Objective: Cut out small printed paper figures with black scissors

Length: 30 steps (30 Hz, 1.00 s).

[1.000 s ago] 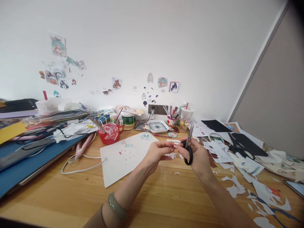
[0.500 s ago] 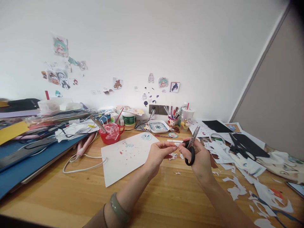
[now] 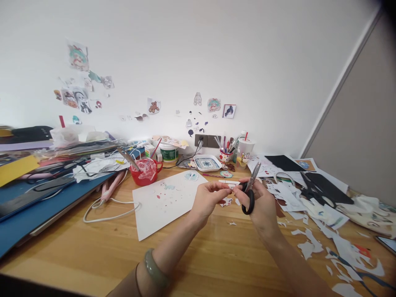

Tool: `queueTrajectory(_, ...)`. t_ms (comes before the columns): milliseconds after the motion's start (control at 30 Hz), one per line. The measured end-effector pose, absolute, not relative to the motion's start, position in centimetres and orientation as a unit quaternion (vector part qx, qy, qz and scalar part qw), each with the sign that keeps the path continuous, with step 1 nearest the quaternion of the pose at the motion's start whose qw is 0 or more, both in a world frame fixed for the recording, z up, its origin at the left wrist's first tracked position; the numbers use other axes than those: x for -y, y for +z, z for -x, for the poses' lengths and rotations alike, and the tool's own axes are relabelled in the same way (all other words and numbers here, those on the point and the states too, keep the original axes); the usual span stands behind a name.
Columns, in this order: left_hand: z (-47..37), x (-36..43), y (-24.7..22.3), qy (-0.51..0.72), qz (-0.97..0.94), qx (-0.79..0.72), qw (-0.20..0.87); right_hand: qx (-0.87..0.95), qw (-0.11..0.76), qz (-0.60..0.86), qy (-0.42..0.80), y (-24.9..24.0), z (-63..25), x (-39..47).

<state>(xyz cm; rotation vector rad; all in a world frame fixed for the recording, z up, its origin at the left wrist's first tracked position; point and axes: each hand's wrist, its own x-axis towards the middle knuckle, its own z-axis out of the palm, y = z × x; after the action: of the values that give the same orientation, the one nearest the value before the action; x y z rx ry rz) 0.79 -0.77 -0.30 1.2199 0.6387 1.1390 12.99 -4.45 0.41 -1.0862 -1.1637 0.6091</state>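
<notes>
My right hand (image 3: pixel 261 206) is closed around black-handled scissors (image 3: pixel 252 181), their metal blades pointing up and away. Its fingertips meet those of my left hand (image 3: pixel 206 202), which pinches something too small to make out. Both hands hover over the wooden table (image 3: pixel 198 264). Beyond the fingers lie a white pen-like stick (image 3: pixel 229 182) and small printed paper cutouts (image 3: pixel 226 201). To the left of my left hand rests a white sheet (image 3: pixel 167 210) bearing tiny red and pale blue pieces.
A red mug (image 3: pixel 144 173) with plastic inside stands behind the sheet. Farther back are a patterned square dish (image 3: pixel 207 162), a pen cup (image 3: pixel 226 156) and a drink cup (image 3: pixel 245 152). Paper scraps (image 3: pixel 309 243) litter the right side; a blue board (image 3: pixel 40 210) carries piled items at left.
The camera view has shifted slightly. My hands keep nearly the same pose, fingertips together, with the scissors still in my right hand.
</notes>
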Motion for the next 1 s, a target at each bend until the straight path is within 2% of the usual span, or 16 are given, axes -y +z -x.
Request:
queueTrajectory(200, -0.3, 0.3, -0.1, 0.482, -0.501, -0.268, 0.667, 0.535, 0.625, 0.475, 0.313, 0.8, -13.5, 4.2)
queueTrajectory(367, 0.3, -0.1, 0.1, 0.478, -0.49, -0.253, 0.684, 0.601, 0.491, 0.477, 0.413, 1.8, -13.9, 4.6)
queueTrajectory(533, 0.9, -0.3, 0.6, 0.464, -0.503, -0.237, 0.689, 0.662, 0.395, 0.473, 0.426, 2.6, -13.6, 5.2)
queueTrajectory(700, 1.3, -0.3, 1.0, 0.45, -0.512, -0.224, 0.697, 0.666, 0.365, 0.483, 0.436, 2.6, -13.7, 5.2)
queueTrajectory(1000, 1.6, -0.4, 1.2, 0.45, -0.518, -0.242, 0.686, 0.653, 0.382, 0.491, 0.432, 2.5, -13.8, 5.4)
